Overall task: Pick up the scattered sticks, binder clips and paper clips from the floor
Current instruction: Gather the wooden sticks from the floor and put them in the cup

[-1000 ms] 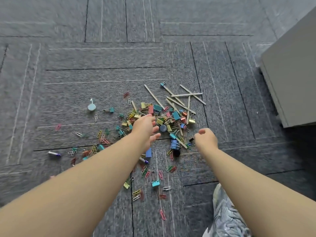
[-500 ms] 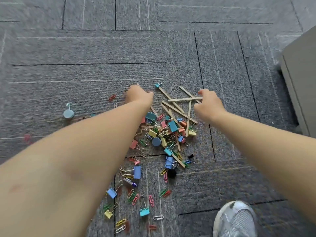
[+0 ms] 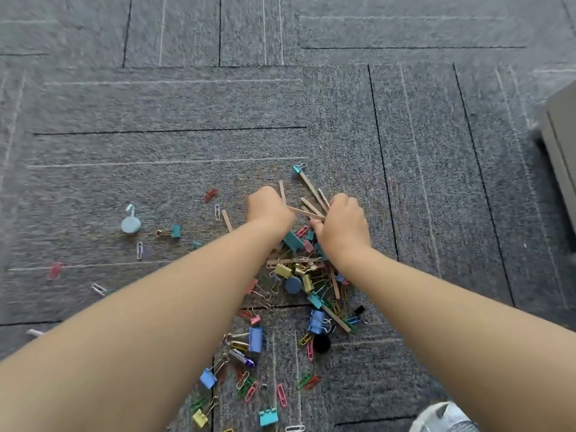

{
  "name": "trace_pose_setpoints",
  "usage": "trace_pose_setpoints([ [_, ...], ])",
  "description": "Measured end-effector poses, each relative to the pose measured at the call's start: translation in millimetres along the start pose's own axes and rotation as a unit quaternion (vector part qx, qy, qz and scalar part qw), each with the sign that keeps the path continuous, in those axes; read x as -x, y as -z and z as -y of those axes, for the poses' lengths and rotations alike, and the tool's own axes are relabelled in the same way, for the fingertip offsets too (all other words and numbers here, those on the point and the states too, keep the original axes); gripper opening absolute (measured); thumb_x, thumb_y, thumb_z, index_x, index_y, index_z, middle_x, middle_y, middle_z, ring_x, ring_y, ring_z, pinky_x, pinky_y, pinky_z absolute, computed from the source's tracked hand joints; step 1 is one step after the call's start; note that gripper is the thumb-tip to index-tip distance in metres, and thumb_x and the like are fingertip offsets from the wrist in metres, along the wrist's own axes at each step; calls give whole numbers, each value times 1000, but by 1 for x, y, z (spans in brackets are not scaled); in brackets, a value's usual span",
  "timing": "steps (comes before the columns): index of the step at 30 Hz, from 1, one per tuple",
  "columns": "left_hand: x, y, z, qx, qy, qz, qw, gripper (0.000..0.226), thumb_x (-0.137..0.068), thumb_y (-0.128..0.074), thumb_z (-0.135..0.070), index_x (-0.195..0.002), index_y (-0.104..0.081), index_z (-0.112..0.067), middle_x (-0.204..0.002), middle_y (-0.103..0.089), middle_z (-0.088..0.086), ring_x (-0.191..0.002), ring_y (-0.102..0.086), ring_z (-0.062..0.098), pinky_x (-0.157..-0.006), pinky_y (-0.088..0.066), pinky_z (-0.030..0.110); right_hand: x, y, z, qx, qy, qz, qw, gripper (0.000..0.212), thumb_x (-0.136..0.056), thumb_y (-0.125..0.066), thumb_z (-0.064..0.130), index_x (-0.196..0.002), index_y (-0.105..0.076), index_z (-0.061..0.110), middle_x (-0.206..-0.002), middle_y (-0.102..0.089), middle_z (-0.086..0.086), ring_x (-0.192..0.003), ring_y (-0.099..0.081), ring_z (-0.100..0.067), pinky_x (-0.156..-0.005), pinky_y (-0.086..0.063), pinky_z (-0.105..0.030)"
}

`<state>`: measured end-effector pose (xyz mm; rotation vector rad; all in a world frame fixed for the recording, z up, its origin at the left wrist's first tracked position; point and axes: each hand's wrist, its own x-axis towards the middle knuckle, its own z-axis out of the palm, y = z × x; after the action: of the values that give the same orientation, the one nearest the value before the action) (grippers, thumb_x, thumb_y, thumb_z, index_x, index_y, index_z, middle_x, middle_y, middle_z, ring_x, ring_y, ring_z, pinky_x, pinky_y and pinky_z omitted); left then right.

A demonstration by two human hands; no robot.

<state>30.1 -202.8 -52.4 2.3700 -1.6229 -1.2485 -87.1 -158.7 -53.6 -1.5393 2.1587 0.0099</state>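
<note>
A heap of wooden sticks (image 3: 311,207), coloured binder clips (image 3: 256,338) and paper clips (image 3: 282,394) lies on grey carpet. My left hand (image 3: 269,207) is curled at the heap's far left edge with a stick (image 3: 282,191) standing up beside its fingers. My right hand (image 3: 341,222) is curled over the far right of the heap, with several sticks bunched between the two hands. Whether either hand actually grips the sticks is hidden by the knuckles. More clips (image 3: 175,231) lie scattered to the left and near my feet.
A pale blue round hook (image 3: 131,222) sits on the carpet at the left. A grey cabinet (image 3: 561,141) stands at the right edge. A grey shoe (image 3: 442,417) shows at the bottom right. Loose paper clips (image 3: 139,250) dot the carpet at the left.
Both hands have come together at the far end of the heap, pushing the spread sticks into a tight bunch between them. The camera has tilted down a little.
</note>
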Motion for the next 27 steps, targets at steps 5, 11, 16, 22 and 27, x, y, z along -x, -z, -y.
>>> trace_pose_setpoints([
  [5,9,-9,-1,-26,-18,17,999,18,-79,-72,-13,-90,-57,-11,-93,-59,6,-89,-57,24,-68,-46,30,1,5,8,-41,-35,71,996,26,-94,-55,19,-111,-43,4,-108,-60,-15,-98,-59,-33,-70,-43,-36],
  [11,6,-8,0,-73,-66,74,992,16,-82,-68,-24,-80,-67,-8,-85,-67,6,-90,-65,24,-70,-53,29,-4,25,3,-82,-51,178,979,14,-98,-43,16,-101,-49,4,-80,-51,-4,-63,-48,-16,-51,-39,-25],
  [16,14,-2,-5,-139,-113,124,976,29,-87,-63,-33,-72,-58,-8,-69,-57,4,-68,-57,21,-57,-47,28,5,71,6,-244,-106,182,947,26,-102,-33,17,-86,-51,5,-77,-51,-4,-68,-46,-17,-68,-48,-36],
  [22,37,-7,3,-211,-122,69,967,40,-85,-68,-32,-112,-49,-10,-107,-63,9,-96,-59,28,-72,-42,34,39,98,1,-387,-139,149,899,17,-100,-36,13,-103,-51,5,-71,-62,-5,-63,-59,-17,-72,-55,-35],
  [27,31,-8,2,-188,-102,55,975,14,-87,-57,-16,-100,-63,-15,-98,-66,4,-87,-58,23,-75,-45,33,62,51,-24,-512,-217,123,822,15,-100,-40,16,-104,-53,11,-71,-43,0,-56,-40,-11,-56,-48,-29],
])
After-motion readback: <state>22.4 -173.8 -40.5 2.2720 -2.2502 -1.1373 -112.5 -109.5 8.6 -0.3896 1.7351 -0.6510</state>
